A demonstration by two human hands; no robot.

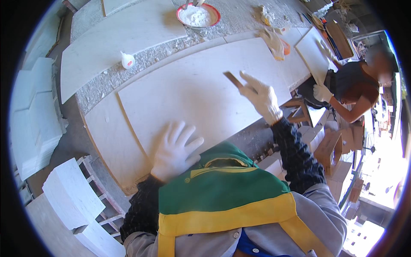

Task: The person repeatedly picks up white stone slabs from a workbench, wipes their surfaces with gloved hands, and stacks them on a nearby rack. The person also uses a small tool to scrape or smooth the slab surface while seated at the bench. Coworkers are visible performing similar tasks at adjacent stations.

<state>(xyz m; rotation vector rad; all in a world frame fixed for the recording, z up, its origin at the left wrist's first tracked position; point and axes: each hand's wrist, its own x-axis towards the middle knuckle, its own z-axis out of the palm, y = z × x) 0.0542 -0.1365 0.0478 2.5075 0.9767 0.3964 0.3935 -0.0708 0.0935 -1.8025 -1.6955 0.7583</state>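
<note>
A large pale curved stone slab lies flat across the worktable in front of me. Near its close left edge, my left hand, in a white glove, has its fingers spread and holds nothing; whether it presses on the slab or hovers just over it I cannot tell. My right hand, also gloved, is over the slab's right part. Its fingers are closed round a flat, narrow, brownish scraper blade, whose free end points up and left. The grip hides the rest of the tool.
Beyond the slab are a small white squeeze bottle, a red-rimmed bowl of white powder or paste, and a cloth. At right a co-worker in white gloves holds another panel. Stacked slabs stand at left.
</note>
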